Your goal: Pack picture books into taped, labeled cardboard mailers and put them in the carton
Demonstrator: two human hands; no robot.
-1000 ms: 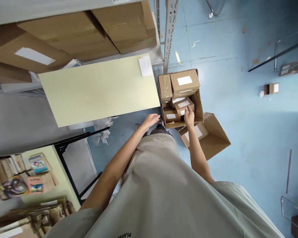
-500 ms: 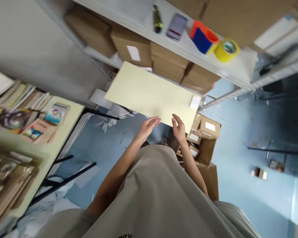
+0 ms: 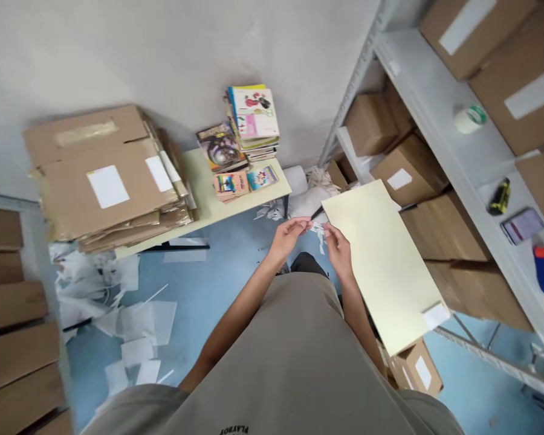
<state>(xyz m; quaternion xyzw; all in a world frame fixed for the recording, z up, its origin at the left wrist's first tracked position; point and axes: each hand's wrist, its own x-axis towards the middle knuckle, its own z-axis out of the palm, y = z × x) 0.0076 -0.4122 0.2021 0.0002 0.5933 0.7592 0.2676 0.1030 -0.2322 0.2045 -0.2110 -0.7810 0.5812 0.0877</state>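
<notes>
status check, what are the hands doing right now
Left hand and right hand raised together, fingertips pinching a small white slip, too blurred to confirm the grip. Pale yellow tabletop just beside right hand. Paper scraps litter floor.

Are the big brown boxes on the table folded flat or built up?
Folded flat. The cardboard boxes lie as thin sheets stacked on the table, edges layered.

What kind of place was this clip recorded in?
Probably a small stockroom or packing room: metal shelving loaded with labelled cardboard boxes, flattened cartons piled on a table beside stacked books, and paper scraps on the floor.
</notes>
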